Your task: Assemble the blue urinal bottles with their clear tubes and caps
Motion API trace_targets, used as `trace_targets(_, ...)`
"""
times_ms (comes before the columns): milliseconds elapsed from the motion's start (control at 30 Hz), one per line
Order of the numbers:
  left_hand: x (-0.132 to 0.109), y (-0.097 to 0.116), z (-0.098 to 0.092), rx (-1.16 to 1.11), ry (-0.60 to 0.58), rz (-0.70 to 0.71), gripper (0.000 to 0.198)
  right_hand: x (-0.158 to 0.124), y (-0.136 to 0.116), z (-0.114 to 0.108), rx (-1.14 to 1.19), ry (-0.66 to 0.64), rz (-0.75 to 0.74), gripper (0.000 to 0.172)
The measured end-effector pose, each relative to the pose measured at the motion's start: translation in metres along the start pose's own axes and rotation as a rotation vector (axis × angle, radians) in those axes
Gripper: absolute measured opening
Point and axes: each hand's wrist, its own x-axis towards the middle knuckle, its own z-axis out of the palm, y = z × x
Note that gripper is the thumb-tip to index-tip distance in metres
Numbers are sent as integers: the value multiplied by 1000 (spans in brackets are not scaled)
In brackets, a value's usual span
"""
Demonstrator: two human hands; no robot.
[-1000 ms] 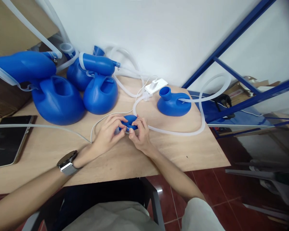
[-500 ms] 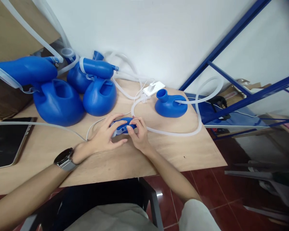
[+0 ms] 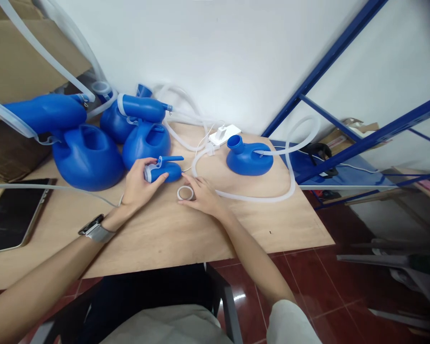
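Brown cardboard box (image 3: pixel 14 62) far left, flat black-screened device (image 3: pixel 16 215) left, white power strip (image 3: pixel 231 134) far, blue metal rack (image 3: pixel 322 68) right

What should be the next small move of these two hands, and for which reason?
Perhaps the right hand should bring the pale ring closer to the blue piece. The left hand holds that piece, while the ring is at the right hand, apart from the piece.
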Motion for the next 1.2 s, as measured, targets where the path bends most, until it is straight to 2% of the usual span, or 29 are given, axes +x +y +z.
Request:
trace_targets(100, -7, -2, 8, -17, -72, 1, 52, 0, 3, -7, 13, 63, 16, 70)
trace_targets(200, -12, -4, 14, -9, -150, -65, 71, 1, 7, -14, 172, 257, 51, 68)
trace_targets(300, -13, -9, 16, 20, -192, -98, 88, 5, 11, -16, 390, 410, 179, 66)
trace_targets(400, -13, -11, 16, 32, -204, -89, 93, 10, 15, -11, 615, 441, 370, 60)
trace_targets(500, -13, -11, 16, 31, -187, -47, 93, 14, 18, -5, 713, 451, 462, 60)
trace_targets(567, -13, -10, 16, 29, -182, -12, 93, 14, 21, -2, 690, 454, 467, 59)
trace_targets(667, -14, -7, 14, 43, -213, 41, 100, 11, 24, -2, 509, 421, 407, 54)
trace_targets(767, -16, -6, 14, 88, -253, 64, 108, 5, 26, -3, 260, 350, 269, 52)
trace_targets(867, -18, -7, 15, 143, -234, 76, 99, 1, 24, -3, 64, 305, 131, 55)
trace_targets(967, -18, -10, 17, 198, -152, 104, 93, 1, 24, -1, -48, 297, 73, 53)
trace_targets(1067, -16, -8, 15, 238, -33, 177, 96, 2, 26, 0, -28, 344, 104, 52)
trace_targets(1200, -14, 7, 5, 361, 105, 410, 75, 4, 25, 0, 148, 469, 150, 57)
